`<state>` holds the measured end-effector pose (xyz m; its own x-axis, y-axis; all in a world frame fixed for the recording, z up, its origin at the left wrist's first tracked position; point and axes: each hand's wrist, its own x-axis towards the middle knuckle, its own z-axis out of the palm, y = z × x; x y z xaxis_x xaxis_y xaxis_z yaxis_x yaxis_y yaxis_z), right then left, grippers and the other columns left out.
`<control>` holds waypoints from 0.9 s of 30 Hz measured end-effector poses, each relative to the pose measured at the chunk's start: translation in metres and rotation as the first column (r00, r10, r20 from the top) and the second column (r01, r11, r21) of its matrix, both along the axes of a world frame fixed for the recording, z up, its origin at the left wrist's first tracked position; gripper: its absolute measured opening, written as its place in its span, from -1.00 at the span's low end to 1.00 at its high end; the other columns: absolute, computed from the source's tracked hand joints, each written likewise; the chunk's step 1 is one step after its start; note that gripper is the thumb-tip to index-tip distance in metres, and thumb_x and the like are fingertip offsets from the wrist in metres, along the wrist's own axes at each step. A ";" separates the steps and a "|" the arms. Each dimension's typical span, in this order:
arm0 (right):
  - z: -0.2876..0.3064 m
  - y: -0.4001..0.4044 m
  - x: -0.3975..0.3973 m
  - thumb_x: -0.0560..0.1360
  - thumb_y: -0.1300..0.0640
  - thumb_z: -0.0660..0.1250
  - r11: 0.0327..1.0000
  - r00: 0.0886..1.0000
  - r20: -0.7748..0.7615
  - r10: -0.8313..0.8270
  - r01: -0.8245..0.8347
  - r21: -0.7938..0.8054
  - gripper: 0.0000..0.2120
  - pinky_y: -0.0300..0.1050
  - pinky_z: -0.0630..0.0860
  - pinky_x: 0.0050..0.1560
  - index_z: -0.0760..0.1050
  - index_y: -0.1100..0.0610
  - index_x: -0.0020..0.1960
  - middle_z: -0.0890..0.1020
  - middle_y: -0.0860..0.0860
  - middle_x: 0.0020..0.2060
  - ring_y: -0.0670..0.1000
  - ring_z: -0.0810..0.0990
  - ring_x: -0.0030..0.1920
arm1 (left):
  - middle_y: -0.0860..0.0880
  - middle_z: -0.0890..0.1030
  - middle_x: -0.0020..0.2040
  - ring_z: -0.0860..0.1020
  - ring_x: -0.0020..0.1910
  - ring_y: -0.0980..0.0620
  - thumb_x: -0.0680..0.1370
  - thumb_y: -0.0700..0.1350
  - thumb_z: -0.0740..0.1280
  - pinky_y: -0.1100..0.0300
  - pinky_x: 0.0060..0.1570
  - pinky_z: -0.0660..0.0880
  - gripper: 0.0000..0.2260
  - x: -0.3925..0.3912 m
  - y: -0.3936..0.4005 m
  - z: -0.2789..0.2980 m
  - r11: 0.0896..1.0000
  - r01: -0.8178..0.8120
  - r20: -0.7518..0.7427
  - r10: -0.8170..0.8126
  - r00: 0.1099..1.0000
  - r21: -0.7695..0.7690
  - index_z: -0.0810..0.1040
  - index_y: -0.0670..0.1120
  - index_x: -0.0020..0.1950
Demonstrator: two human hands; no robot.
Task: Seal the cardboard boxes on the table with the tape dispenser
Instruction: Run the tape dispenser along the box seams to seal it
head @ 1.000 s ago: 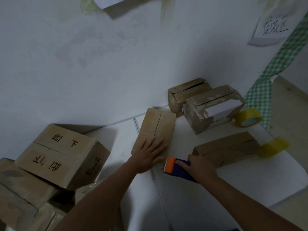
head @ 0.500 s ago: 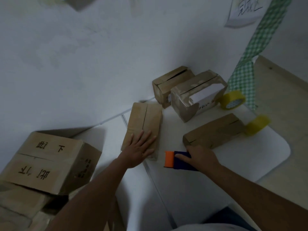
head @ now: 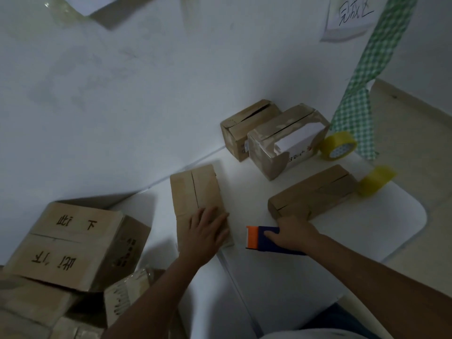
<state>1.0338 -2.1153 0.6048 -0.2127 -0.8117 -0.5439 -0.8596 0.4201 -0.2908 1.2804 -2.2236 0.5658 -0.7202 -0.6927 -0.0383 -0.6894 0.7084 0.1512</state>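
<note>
The flat cardboard box (head: 198, 199) lies on the white table (head: 381, 231) with its long axis running from the person toward the wall, its centre seam along that same line and not yet taped. The left hand (head: 206, 231) rests on the near end of this box, fingers spread and laid flat, pressing it down. Just to the right of the box, apart from it, the tape dispenser (head: 266, 239) lies with its long axis crosswise to the box, its orange head pointing left at the box's near right corner and its dark blue body running right under the right hand (head: 292, 234), whose fingers are curled around that body. Three more boxes stand on the table to the right of the flat box: a long low box (head: 315, 192) just beyond the right hand, lying slantwise, and two boxes against the wall, a plain brown box (head: 247, 128) and a taped box (head: 286, 140) with white labels, touching each other. Two yellow tape rolls (head: 338, 145) lie further right, one beside the taped box, the other (head: 375, 181) at the long box's far end. Left of the flat box, off the table, a pile of larger cartons (head: 71, 241) bears black characters.
</note>
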 end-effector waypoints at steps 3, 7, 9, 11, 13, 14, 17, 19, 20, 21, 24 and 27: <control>0.006 -0.004 0.006 0.56 -0.22 0.18 0.999 0.997 -0.063 0.046 -0.047 -0.020 -0.61 -0.16 0.33 -0.40 0.39 0.12 -0.12 0.41 -0.03 -0.31 0.00 0.48 -0.22 | 0.00 0.28 0.51 0.06 0.55 -0.06 0.60 0.22 0.01 -0.02 0.46 0.02 -0.61 -0.005 -0.007 0.000 0.987 0.067 -0.054 -0.060 0.997 0.145 0.50 0.16 0.27; 0.008 -0.006 0.018 0.58 -0.21 0.16 0.995 0.983 -0.164 0.078 -0.087 -0.046 -0.56 -0.16 0.36 -0.25 0.47 0.17 0.11 0.58 0.07 -0.06 0.05 0.56 -0.10 | 0.03 0.28 0.51 -0.01 0.58 -0.08 0.58 0.21 -0.02 0.02 0.49 -0.16 -0.58 -0.006 0.002 -0.005 0.977 0.021 -0.156 0.013 0.988 0.212 0.57 0.15 0.18; 0.006 -0.007 0.026 0.58 -0.21 0.17 0.995 0.985 -0.162 0.064 -0.075 -0.062 -0.56 -0.16 0.35 -0.22 0.48 0.18 0.12 0.59 0.08 0.02 0.06 0.59 -0.02 | 0.04 0.28 0.51 -0.01 0.58 -0.08 0.58 0.21 -0.04 0.08 0.46 -0.22 -0.56 -0.006 0.005 -0.005 0.978 -0.009 -0.165 0.044 0.985 0.207 0.58 0.14 0.17; 0.004 -0.010 0.033 0.59 -0.20 0.17 0.997 0.990 -0.131 0.056 -0.062 -0.043 -0.56 -0.16 0.35 -0.23 0.49 0.19 0.08 0.59 0.09 0.02 0.06 0.58 -0.02 | 0.05 0.27 0.51 -0.03 0.58 -0.07 0.58 0.22 -0.05 0.10 0.44 -0.24 -0.56 -0.007 0.005 -0.004 0.975 -0.023 -0.155 0.058 0.986 0.223 0.57 0.14 0.17; 0.003 -0.013 0.041 0.59 -0.20 0.16 0.998 0.993 -0.103 0.062 -0.064 -0.018 -0.56 -0.17 0.33 -0.32 0.49 0.18 -0.01 0.58 0.08 -0.02 0.05 0.55 -0.10 | 0.05 0.28 0.51 -0.03 0.58 -0.06 0.58 0.22 -0.04 0.09 0.44 -0.22 -0.56 -0.008 0.005 -0.002 0.971 -0.025 -0.155 0.063 0.986 0.236 0.57 0.14 0.16; 0.003 -0.015 0.043 0.60 -0.20 0.15 0.998 0.994 -0.090 0.054 -0.055 -0.011 -0.57 -0.17 0.28 -0.39 0.47 0.17 -0.09 0.57 0.07 -0.08 0.03 0.51 -0.15 | 0.05 0.28 0.51 -0.03 0.58 -0.06 0.58 0.22 -0.04 0.08 0.45 -0.21 -0.56 -0.008 0.005 -0.002 0.971 -0.024 -0.151 0.062 0.987 0.239 0.57 0.14 0.16; 0.003 -0.013 0.038 0.63 -0.16 0.10 0.998 0.997 -0.059 -0.051 0.053 0.028 -0.54 -0.18 0.24 -0.44 0.34 0.15 -0.28 0.43 -0.01 -0.29 0.01 0.48 -0.17 | 0.07 0.27 0.51 -0.05 0.58 -0.05 0.57 0.24 -0.07 0.08 0.45 -0.21 -0.54 -0.007 0.006 -0.002 0.968 -0.025 -0.131 0.060 0.990 0.250 0.56 0.15 0.17; 0.002 -0.005 0.026 0.63 -0.15 0.10 0.993 0.993 -0.077 -0.092 0.097 0.060 -0.57 -0.18 0.32 -0.35 0.40 0.16 -0.21 0.49 0.01 -0.23 0.03 0.54 -0.10 | 0.07 0.26 0.52 -0.06 0.57 -0.04 0.57 0.24 -0.08 0.09 0.45 -0.21 -0.53 -0.006 0.005 -0.003 0.967 -0.022 -0.132 0.057 0.990 0.253 0.56 0.15 0.17; 0.001 0.001 0.021 0.63 -0.16 0.12 0.992 0.991 -0.088 -0.098 0.104 0.067 -0.59 -0.18 0.33 -0.31 0.40 0.15 -0.18 0.50 0.02 -0.19 0.03 0.55 -0.08 | 0.07 0.26 0.52 -0.06 0.57 -0.04 0.57 0.24 -0.08 0.09 0.44 -0.21 -0.53 -0.006 0.005 -0.003 0.967 -0.019 -0.135 0.054 0.989 0.253 0.56 0.15 0.18; 0.001 0.008 0.019 0.61 -0.17 0.14 0.992 0.990 -0.101 -0.096 0.103 0.067 -0.61 -0.18 0.34 -0.29 0.40 0.15 -0.14 0.53 0.02 -0.15 0.03 0.55 -0.06 | 0.07 0.26 0.52 -0.06 0.57 -0.04 0.57 0.24 -0.08 0.08 0.45 -0.20 -0.52 -0.006 0.004 -0.003 0.968 -0.018 -0.136 0.053 0.989 0.250 0.56 0.15 0.18; -0.009 0.029 0.027 0.58 -0.17 0.21 0.988 0.987 -0.086 -0.135 0.140 0.056 -0.57 -0.17 0.40 -0.10 0.41 0.17 0.21 0.57 0.06 0.13 0.03 0.56 0.08 | 0.07 0.25 0.52 -0.07 0.57 -0.04 0.57 0.24 -0.10 0.05 0.46 -0.19 -0.51 -0.006 0.004 -0.004 0.970 -0.012 -0.127 0.044 0.991 0.241 0.56 0.16 0.19; -0.016 0.045 0.038 0.57 -0.14 0.25 0.977 0.985 0.017 -0.169 0.165 0.136 -0.42 -0.20 0.41 -0.04 0.25 0.21 0.42 0.54 0.09 0.21 0.04 0.56 0.15 | 0.06 0.25 0.52 -0.07 0.57 -0.04 0.56 0.24 -0.11 0.07 0.45 -0.20 -0.50 -0.005 0.002 -0.004 0.969 -0.007 -0.129 0.040 0.991 0.245 0.55 0.16 0.20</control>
